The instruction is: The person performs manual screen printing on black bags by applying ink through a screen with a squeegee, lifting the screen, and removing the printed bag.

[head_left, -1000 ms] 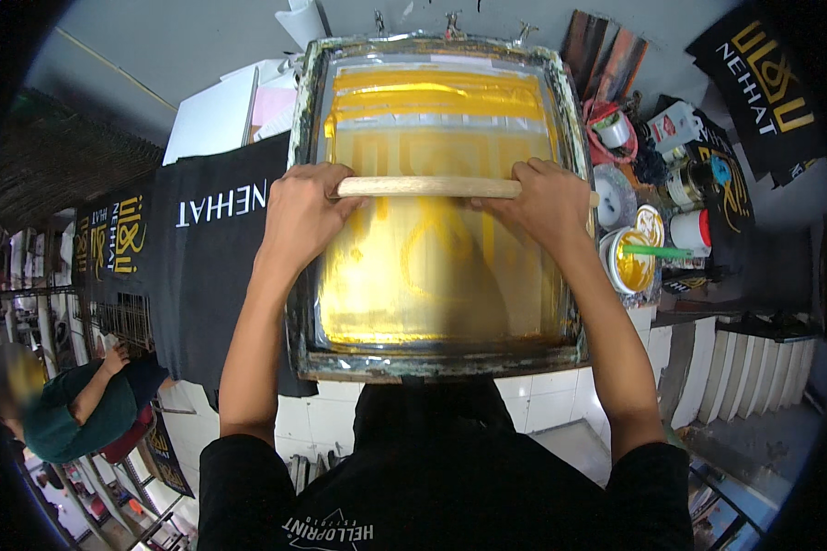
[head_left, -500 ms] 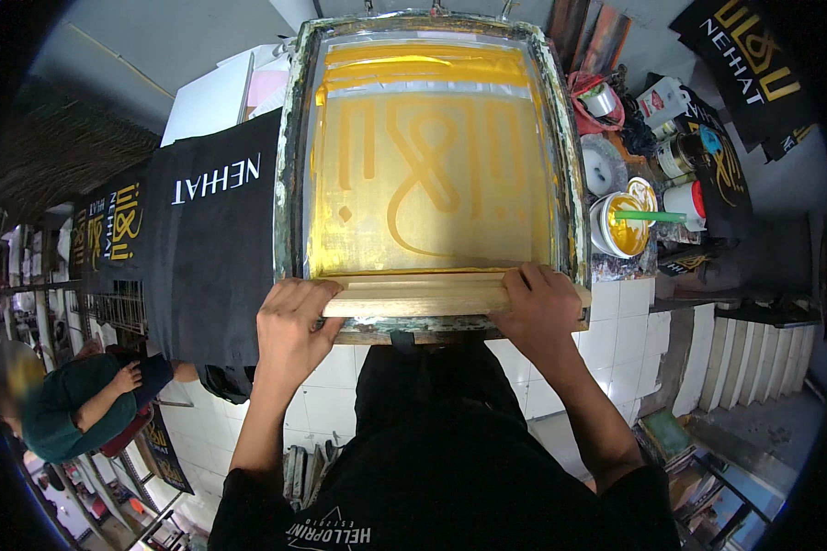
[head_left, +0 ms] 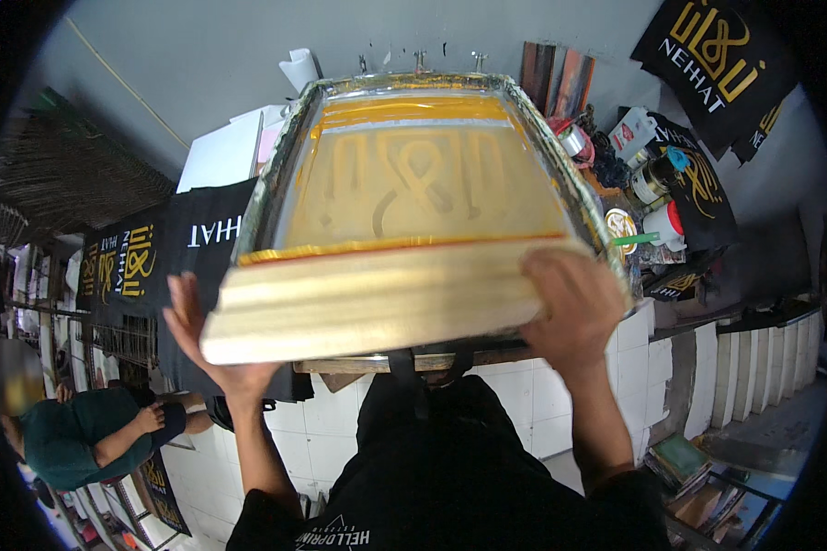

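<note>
My right hand [head_left: 574,298] is closed around the right end of a wide wooden squeegee [head_left: 377,298], which is smeared by motion. My left hand [head_left: 222,342] lies against the squeegee's left end, fingers stretched out and not wrapped round it. Yellow ink [head_left: 368,246] shows along the squeegee's far edge. Beyond it is a screen printing frame [head_left: 586,204] with a paint-crusted rim. Its mesh [head_left: 340,188] carries a large curling letter design, and a thick band of yellow ink [head_left: 418,112] lies at its far end. The squeegee hides the frame's near part.
Right of the frame stand a white tub [head_left: 663,223], a green stick [head_left: 636,239], cans and a jug [head_left: 632,133]. Black printed cloth [head_left: 207,230] lies to the left. A person in a dark green top [head_left: 83,436] sits at the lower left. Behind rises a grey wall.
The squeegee has come up off the frame's near end toward me and tilted, its left end lower. My left hand has loosened and spread its fingers; the view has shifted too.
</note>
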A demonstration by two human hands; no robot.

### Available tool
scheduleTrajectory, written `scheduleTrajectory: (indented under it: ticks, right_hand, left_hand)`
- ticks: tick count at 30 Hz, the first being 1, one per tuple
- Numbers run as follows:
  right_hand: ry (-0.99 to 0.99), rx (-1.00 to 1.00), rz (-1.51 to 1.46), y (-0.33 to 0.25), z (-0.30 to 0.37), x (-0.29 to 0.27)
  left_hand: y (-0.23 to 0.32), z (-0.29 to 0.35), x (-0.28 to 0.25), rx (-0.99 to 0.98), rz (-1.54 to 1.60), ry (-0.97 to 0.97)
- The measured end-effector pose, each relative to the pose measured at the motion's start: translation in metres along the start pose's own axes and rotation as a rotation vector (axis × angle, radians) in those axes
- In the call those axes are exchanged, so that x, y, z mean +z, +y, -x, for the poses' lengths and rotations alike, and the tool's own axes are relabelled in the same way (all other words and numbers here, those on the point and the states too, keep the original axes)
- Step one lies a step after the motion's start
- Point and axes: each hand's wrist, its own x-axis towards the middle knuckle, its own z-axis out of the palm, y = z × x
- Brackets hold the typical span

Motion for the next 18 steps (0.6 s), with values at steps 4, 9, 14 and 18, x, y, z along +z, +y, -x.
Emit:
scheduleTrajectory:
  ticks: [4, 9, 14, 18]
  right_hand:
    - [0.195, -0.118, 0.092, 0.016, -0.096, -0.028]
    - [-0.15, 0.139, 0.215, 0.009, -0.207, -0.081]
    - [0.02, 0.113, 0.202, 0.012, -0.255, -0.073]
    - [0.088, 0.091, 0.15, 0.028, -0.279, -0.062]
  left_hand:
    - [-0.01, -0.047, 0.025, -0.06, 0.297, 0.314]
    - [-0.073, -0.025, 0.098, -0.648, -0.301, -0.431]
    - [-0.137, 0.009, 0.081, -0.899, 0.1, -0.4]
    - [-0.176, 0.011, -0.012, -0.863, 0.104, -0.181]
